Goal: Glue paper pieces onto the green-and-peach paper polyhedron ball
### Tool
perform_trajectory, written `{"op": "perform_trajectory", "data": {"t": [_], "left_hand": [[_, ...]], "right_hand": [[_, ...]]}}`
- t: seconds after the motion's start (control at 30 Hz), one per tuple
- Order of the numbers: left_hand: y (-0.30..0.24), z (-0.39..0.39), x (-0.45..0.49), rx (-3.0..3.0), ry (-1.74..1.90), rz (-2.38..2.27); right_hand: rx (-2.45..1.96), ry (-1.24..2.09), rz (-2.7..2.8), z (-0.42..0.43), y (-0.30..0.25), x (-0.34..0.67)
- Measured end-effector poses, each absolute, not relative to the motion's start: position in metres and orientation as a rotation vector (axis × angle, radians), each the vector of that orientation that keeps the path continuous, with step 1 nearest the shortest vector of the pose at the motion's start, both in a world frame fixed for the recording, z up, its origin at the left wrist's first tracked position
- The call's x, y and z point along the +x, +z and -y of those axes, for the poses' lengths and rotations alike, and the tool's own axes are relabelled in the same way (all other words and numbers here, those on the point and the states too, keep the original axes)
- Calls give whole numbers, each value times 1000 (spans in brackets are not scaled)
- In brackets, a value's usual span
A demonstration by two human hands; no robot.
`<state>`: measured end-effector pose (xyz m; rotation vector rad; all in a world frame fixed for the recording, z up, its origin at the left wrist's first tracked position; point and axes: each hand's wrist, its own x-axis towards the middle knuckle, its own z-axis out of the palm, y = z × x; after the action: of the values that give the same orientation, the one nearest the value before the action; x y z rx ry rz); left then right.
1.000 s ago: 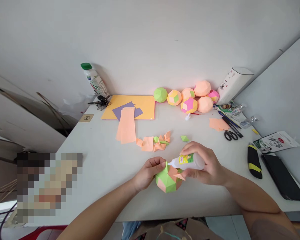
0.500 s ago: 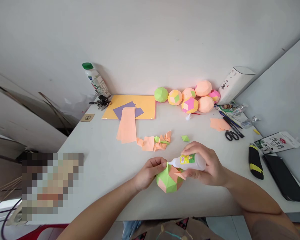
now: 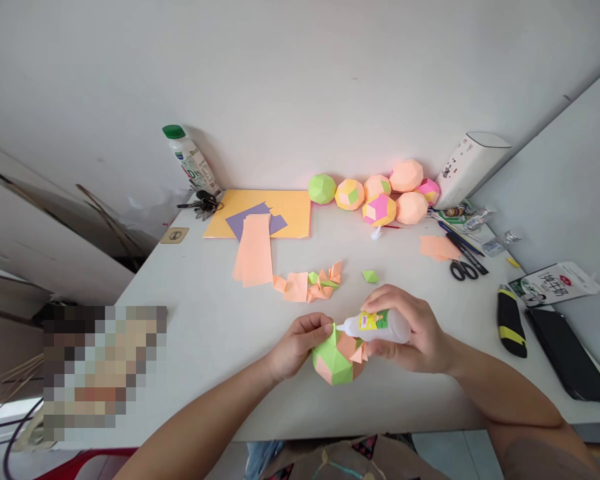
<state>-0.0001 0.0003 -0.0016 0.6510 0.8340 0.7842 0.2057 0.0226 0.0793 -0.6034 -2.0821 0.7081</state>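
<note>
My left hand (image 3: 299, 345) pinches the upper left edge of a green and peach paper ball (image 3: 334, 365) made of folded facets. In my right hand (image 3: 423, 333) lies a white glue bottle (image 3: 393, 325), tilted on its side, its nozzle against a green flap at the ball's top. A small folded peach paper piece (image 3: 359, 353) shows below the bottle by my right fingertips; whether they hold it or it sits on the ball, I cannot tell. Beyond the hands lie folded peach and green pieces (image 3: 323, 287) and a single green piece (image 3: 370, 276).
Finished paper balls (image 3: 379, 210) line the wall. Peach strips (image 3: 257, 253) overlap a yellow sheet (image 3: 295, 203) at back left, near keys (image 3: 206, 203) and a green-capped bottle (image 3: 193, 157). Scissors (image 3: 463, 270), a utility knife (image 3: 511, 323) and a black case (image 3: 573, 357) are at right.
The small peach piece by my right fingertips has turned and now shows more of its folds. Both hands, the glue bottle and the ball keep almost the same places.
</note>
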Motion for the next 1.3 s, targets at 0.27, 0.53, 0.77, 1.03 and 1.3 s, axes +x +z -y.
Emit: {"op": "perform_trajectory", "data": {"t": [0.27,0.53,0.77,1.03,1.3], "left_hand": [[-1,-1,0,662,790,-812],[0,-1,-1,670,790,-824],[-2,-1,0,661,797,-821],[-2,-1,0,653,799,-815],[0,-2,0,656,795,-822]], "right_hand": [[-596,671,2076,-24,79,206],[-583,705,2068,-23,79,205],[-590,735,2094,-23,79,206],[-583,746,2058,-24,78,205],[-551,806,2095,-23,78,205]]}}
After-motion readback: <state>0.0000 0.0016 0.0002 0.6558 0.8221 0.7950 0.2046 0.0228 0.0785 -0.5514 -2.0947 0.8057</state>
